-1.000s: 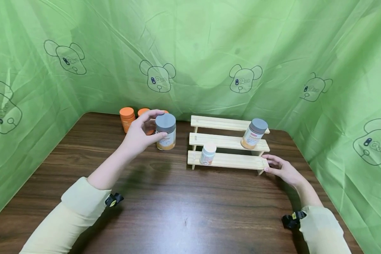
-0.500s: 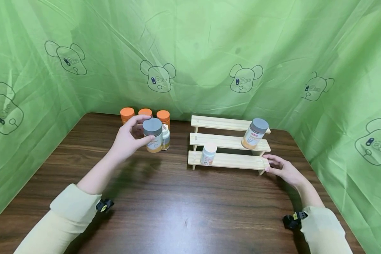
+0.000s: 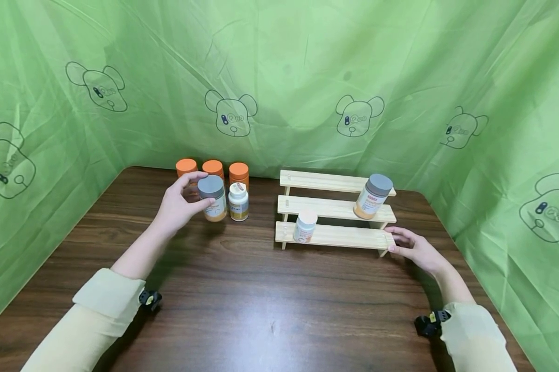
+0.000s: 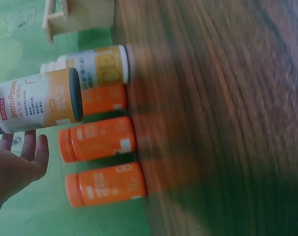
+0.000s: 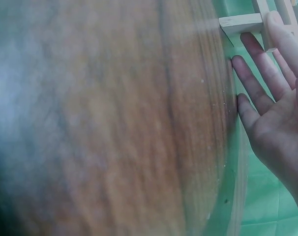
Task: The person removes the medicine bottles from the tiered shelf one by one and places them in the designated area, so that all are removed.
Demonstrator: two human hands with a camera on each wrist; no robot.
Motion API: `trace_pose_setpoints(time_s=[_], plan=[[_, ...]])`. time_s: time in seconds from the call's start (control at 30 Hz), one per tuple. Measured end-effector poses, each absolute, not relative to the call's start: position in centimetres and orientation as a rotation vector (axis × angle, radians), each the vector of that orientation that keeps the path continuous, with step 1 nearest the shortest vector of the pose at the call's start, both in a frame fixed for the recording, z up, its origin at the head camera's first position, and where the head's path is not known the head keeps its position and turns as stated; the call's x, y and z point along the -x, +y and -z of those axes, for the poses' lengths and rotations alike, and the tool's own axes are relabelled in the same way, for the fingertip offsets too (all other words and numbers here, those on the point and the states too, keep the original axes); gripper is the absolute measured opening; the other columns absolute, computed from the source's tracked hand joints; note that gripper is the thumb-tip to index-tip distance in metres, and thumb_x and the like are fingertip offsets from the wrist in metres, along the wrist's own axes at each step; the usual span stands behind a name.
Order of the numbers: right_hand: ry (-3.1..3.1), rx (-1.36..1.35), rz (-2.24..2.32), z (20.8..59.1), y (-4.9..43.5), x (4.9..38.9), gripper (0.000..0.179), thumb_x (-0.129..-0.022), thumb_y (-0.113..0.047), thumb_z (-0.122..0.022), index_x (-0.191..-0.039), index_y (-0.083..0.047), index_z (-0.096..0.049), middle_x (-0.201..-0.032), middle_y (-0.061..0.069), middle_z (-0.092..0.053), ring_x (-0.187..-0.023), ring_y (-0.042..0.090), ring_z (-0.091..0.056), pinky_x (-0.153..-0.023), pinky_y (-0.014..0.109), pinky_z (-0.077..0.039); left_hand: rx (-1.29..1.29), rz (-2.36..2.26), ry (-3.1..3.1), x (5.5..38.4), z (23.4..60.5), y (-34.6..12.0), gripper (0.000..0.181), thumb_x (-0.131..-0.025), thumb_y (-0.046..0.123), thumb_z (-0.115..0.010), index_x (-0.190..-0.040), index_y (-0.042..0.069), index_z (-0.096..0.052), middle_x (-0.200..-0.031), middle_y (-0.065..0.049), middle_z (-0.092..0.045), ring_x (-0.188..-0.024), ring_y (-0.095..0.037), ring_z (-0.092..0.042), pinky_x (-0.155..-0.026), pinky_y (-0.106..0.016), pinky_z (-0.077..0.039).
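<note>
My left hand [image 3: 174, 206] grips a grey-lidded supplement jar [image 3: 217, 207], thumb in front and fingers behind. In the left wrist view the jar's base hangs clear of the tabletop. Just right of it stands a white bottle with a yellow-brown label [image 3: 239, 204]. Orange bottles [image 4: 97, 137] line up behind, partly covered by the jar and hand. My right hand [image 3: 416, 251] pinches the right end of the lowest shelf of a three-step wooden rack [image 3: 344, 235]. In the right wrist view, thumb and fingers [image 5: 259, 54] lie on either side of the rack's end.
On the rack's middle step, at the right, sits another grey-lidded jar [image 3: 373, 196]. A small white bottle [image 3: 305, 226] occupies the left of the lowest step. Green printed cloth [image 3: 288, 82] encloses the dark wooden table [image 3: 279, 310] at the back and sides.
My left hand has carried the grey-lidded jar leftward and lower, uncovering the white bottle and the right orange bottle behind. The right hand and rack stay put.
</note>
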State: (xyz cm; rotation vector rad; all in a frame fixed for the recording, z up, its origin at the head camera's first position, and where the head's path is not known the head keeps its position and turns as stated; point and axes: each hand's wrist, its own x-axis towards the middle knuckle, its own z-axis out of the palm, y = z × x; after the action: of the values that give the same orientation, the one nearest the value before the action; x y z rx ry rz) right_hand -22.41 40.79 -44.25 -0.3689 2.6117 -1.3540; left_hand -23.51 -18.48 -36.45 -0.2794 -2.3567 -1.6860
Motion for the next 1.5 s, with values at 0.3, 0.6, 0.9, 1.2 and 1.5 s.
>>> trace_pose_setpoints(time_s=[0.3,0.6,0.9,1.2,1.5], plan=[[2.599,0.366,1.368,44.2,40.8,22.4,0.055,-0.091,-0.016,-0.064,-0.139,-0.002,-0.04,-0.121,0.015,-0.061,-0.102,-0.001,-0.057,-0.083,0.014,-0.045,0.249,1.649,-2.411,26.5,39.1,-20.1,0.058,-0.078,0.019,-0.079,-0.13,0.022,-0.053,-0.121,-0.005,-0.056,-0.104,-0.022,-0.054,-0.084,-0.027,-0.048],[2.569,0.378,1.396,44.3,40.9,22.5,0.055,-0.091,-0.014,-0.063,-0.139,-0.001,-0.039,-0.118,0.005,-0.063,-0.102,0.001,-0.058,-0.082,0.016,-0.047,0.27,1.672,-2.494,28.2,40.2,-20.7,0.06,-0.079,0.023,-0.078,-0.132,0.023,-0.049,-0.128,-0.002,-0.052,-0.109,-0.021,-0.053,-0.082,-0.031,-0.05],[2.579,0.392,1.398,44.2,40.8,22.5,0.055,-0.091,-0.013,-0.063,-0.138,-0.001,-0.04,-0.119,0.01,-0.063,-0.102,-0.001,-0.058,-0.082,0.015,-0.046,0.327,1.634,-2.564,29.1,40.9,-21.0,0.064,-0.082,0.021,-0.075,-0.139,0.016,-0.044,-0.137,-0.011,-0.047,-0.111,-0.028,-0.05,-0.082,-0.036,-0.046],[2.557,0.398,1.421,44.1,40.8,22.5,0.056,-0.091,-0.012,-0.063,-0.139,0.001,-0.038,-0.118,0.005,-0.063,-0.103,0.0,-0.058,-0.083,0.015,-0.047,0.345,1.659,-2.563,29.6,41.7,-21.1,0.064,-0.083,0.019,-0.074,-0.138,0.012,-0.043,-0.138,-0.013,-0.045,-0.121,-0.033,-0.048,-0.097,-0.049,-0.042],[2.564,0.392,1.427,44.4,40.9,22.5,0.056,-0.091,-0.012,-0.063,-0.139,0.001,-0.038,-0.115,-0.002,-0.063,-0.102,0.0,-0.058,-0.082,0.015,-0.047,0.355,1.678,-2.567,29.5,41.9,-21.4,0.065,-0.084,0.02,-0.073,-0.14,0.013,-0.041,-0.142,-0.015,-0.042,-0.128,-0.036,-0.041,-0.105,-0.055,-0.033]])
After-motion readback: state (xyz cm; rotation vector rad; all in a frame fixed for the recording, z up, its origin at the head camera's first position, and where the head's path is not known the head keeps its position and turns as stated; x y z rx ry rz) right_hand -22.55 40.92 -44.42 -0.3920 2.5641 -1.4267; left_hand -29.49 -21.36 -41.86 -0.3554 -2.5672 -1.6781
